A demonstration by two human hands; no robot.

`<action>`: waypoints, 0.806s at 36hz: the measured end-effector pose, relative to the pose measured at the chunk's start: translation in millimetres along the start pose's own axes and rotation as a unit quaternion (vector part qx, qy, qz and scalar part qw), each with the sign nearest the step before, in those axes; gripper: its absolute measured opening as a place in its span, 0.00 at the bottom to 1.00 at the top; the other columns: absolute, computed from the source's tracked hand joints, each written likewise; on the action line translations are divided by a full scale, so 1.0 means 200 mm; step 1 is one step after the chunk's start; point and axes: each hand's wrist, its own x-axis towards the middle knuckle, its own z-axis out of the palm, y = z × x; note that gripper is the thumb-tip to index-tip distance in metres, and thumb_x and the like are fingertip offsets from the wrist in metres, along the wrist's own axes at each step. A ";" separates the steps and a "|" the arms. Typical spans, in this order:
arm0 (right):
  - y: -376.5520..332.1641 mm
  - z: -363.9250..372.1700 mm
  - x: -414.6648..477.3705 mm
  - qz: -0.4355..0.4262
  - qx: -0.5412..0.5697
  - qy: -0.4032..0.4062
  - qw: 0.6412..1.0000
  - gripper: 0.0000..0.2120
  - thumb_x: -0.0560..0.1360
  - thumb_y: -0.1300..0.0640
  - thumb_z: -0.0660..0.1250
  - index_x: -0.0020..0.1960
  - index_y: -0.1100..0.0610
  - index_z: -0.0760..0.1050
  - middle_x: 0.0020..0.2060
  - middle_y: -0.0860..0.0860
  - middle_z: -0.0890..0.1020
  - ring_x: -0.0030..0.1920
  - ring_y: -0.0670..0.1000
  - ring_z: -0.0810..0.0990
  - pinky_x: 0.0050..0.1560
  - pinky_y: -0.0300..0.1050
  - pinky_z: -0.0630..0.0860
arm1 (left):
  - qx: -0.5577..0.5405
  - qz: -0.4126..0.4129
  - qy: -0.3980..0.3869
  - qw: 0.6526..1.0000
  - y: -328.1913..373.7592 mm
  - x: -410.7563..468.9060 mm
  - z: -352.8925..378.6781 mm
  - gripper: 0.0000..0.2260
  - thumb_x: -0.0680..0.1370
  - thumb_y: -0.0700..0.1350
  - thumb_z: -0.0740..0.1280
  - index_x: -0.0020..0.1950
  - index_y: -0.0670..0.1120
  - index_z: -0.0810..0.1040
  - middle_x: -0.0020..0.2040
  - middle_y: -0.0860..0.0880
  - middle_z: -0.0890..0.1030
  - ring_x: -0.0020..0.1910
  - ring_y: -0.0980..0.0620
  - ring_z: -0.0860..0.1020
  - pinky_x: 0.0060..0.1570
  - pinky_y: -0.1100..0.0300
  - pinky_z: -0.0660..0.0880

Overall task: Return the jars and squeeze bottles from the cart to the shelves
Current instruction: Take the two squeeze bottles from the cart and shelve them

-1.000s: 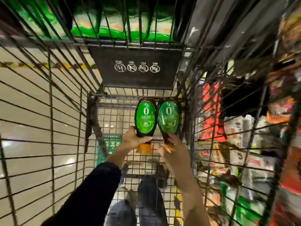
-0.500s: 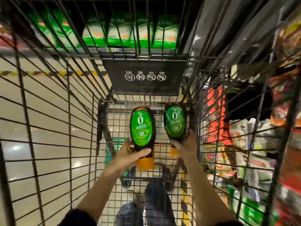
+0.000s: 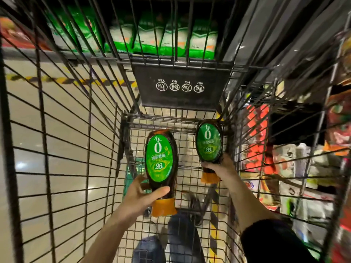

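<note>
I look down into a wire shopping cart (image 3: 62,149). My left hand (image 3: 141,196) grips a dark squeeze bottle (image 3: 160,160) with an oval green label and an orange cap, near the cap end, lifted off the cart floor. My right hand (image 3: 218,167) grips a second squeeze bottle (image 3: 209,143) of the same kind, lower and further right, close to the cart's right wall. Both caps point towards me.
A black sign panel (image 3: 180,86) hangs on the cart's far end. Green and white bags (image 3: 163,40) lie on a low shelf beyond it. Shelves of packaged goods (image 3: 303,168) run along the right. Pale floor tiles (image 3: 62,114) show on the left.
Both hands have lifted the bottles and drawn them apart. The left bottle has come up and towards me. The sleeves have slid back along my forearms as the view rose.
</note>
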 end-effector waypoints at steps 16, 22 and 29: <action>-0.14 0.00 -0.38 0.035 0.227 -0.047 0.972 0.38 0.60 0.54 0.80 0.67 0.55 0.70 0.61 0.56 0.77 0.57 0.57 0.78 0.57 0.53 0.76 | 0.032 0.025 0.061 0.997 0.13 -0.21 -0.04 0.35 0.53 0.54 0.81 0.56 0.46 0.75 0.48 0.47 0.84 0.48 0.49 0.82 0.49 0.53 0.78; -0.23 -0.05 -0.70 -0.042 0.298 -0.073 0.951 0.21 0.66 0.61 0.76 0.56 0.53 0.74 0.57 0.55 0.80 0.53 0.53 0.80 0.53 0.48 0.77 | 0.020 0.067 0.078 0.994 0.24 -0.38 -0.06 0.34 0.60 0.48 0.81 0.62 0.43 0.72 0.51 0.46 0.83 0.52 0.47 0.81 0.52 0.58 0.77; -0.29 -0.14 -1.14 -0.141 0.361 -0.068 0.919 0.32 0.63 0.56 0.78 0.65 0.54 0.73 0.59 0.52 0.81 0.58 0.51 0.79 0.62 0.52 0.73 | 0.034 0.162 0.057 0.985 0.41 -0.67 -0.11 0.30 0.66 0.43 0.76 0.62 0.50 0.64 0.53 0.48 0.79 0.50 0.51 0.77 0.49 0.63 0.71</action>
